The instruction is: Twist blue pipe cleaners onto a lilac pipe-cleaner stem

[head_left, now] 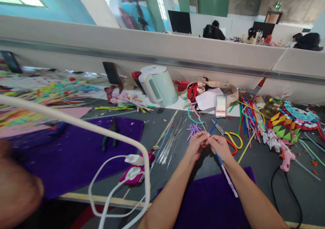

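A thin blue stem (218,158) runs between my two hands, its lower part wrapped in pale lilac (230,181) and lying along my right forearm. My left hand (198,143) is closed in a pinch near its upper part. Fingertips touching the left ones, my right hand (220,147) pinches the blue stem, whose tip sticks up above both hands. Just right of my hands lie scissors (232,141) with yellow and red handles. Small purple pieces (194,131) are to the left, beside a bundle of thin metal wires (172,142).
A pale green kettle (164,87) stands behind a white cable guard (101,129). Colourful stems (251,117) and a pink glue gun (286,158) lie right. Pliers (110,134) rest on a purple cloth (88,154). A person's blurred arm (20,185) is at left.
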`<state>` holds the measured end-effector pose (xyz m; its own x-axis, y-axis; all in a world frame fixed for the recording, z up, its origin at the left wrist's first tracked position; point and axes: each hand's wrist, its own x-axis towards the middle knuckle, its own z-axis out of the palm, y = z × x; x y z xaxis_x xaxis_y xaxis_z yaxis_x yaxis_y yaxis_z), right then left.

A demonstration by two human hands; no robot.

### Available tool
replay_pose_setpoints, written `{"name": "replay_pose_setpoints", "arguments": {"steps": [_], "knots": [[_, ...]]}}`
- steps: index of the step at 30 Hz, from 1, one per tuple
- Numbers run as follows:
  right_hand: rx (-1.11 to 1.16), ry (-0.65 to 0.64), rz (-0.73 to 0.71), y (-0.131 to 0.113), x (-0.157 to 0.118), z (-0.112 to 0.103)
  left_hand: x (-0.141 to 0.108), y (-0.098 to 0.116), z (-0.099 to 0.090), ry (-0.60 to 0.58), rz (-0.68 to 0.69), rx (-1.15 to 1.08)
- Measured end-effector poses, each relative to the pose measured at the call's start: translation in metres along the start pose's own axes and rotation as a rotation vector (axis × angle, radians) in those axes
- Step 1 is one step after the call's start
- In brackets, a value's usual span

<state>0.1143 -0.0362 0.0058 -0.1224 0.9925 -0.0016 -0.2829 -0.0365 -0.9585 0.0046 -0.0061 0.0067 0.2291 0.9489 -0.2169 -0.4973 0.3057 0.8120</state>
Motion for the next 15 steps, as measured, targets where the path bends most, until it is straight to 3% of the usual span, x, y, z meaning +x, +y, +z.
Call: {"name": "replay_pose_setpoints", "arguments": {"steps": [9,12,15], "knots": [[-0.999,0.204,-0.217,-0.004,-0.01,-0.004,0.0,-0.003,0.001,0.074,0.121,0.241],[-0.888,0.21,-0.212,-0.004,-0.01,0.0,-0.001,-0.001,0.001,0.058,0.098,0.207],[-0.377,0.073,-0.071,-0.003,-0.008,0.004,0.0,0.001,0.0,0.012,-0.009,0.031]]}}
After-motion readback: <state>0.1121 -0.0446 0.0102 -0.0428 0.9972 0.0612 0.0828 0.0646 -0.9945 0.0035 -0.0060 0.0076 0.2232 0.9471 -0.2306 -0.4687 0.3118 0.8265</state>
